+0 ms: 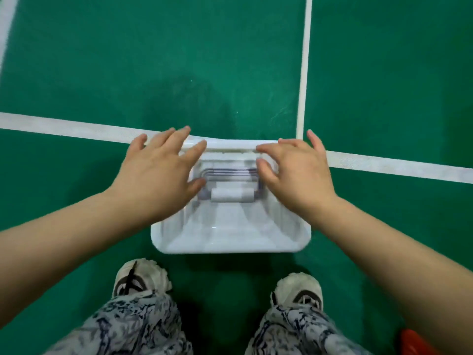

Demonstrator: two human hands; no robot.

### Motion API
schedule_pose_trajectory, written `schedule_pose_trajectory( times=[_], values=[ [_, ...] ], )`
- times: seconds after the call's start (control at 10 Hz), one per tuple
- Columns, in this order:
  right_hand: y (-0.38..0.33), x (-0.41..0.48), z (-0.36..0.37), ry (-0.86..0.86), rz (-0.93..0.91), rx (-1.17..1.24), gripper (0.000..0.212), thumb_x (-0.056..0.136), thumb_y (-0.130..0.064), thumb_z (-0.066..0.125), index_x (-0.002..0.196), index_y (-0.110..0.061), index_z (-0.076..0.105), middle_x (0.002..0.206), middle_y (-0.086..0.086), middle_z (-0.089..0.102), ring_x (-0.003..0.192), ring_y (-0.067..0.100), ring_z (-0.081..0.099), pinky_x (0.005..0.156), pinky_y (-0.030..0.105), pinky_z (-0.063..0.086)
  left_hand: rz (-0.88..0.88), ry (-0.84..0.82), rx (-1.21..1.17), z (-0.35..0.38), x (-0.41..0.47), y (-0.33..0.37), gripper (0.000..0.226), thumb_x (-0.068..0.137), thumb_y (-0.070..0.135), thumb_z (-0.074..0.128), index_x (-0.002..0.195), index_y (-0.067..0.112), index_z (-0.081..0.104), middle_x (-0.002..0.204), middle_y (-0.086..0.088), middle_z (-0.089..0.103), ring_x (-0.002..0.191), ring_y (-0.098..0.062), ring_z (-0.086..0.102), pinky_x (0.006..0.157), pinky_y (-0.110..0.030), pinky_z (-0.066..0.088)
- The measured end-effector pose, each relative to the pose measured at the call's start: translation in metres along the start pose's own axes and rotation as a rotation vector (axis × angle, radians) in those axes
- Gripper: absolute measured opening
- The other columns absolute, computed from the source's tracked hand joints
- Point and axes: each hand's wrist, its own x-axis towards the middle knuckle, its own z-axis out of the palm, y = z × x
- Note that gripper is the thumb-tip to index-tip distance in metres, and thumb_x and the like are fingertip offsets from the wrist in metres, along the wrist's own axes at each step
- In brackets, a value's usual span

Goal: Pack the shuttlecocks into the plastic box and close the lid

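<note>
A clear plastic box stands on the green floor between my feet and a white court line. Its translucent lid lies on top, with a white handle in the middle. My left hand lies spread over the lid's left side, fingers straight and reaching the far rim. My right hand lies spread over the right side in the same way. The box is blurred and I cannot make out any shuttlecocks through it.
Green court floor with white lines surrounds the box. My two white shoes and patterned trouser legs are just below it. A red object shows at the bottom right corner.
</note>
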Motion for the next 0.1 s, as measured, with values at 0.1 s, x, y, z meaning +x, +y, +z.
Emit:
schedule_pose_trajectory(
  times=[0.1],
  values=[
    [-0.0187,0.0107,-0.061,0.067,0.061,-0.029,0.03,0.09,-0.033,0.04,0.1,-0.023,0.066,0.097,0.004,0.071,0.1,0.027,0.058,0.111,0.039,0.014,-0.031,0.056,0.028,-0.0676,-0.0092,0.0013,0.062,0.086,0.051,0.04,0.141,0.03,0.023,0.15,-0.008,0.025,0.136,-0.029,0.025,0.109,-0.048,0.021]
  ],
)
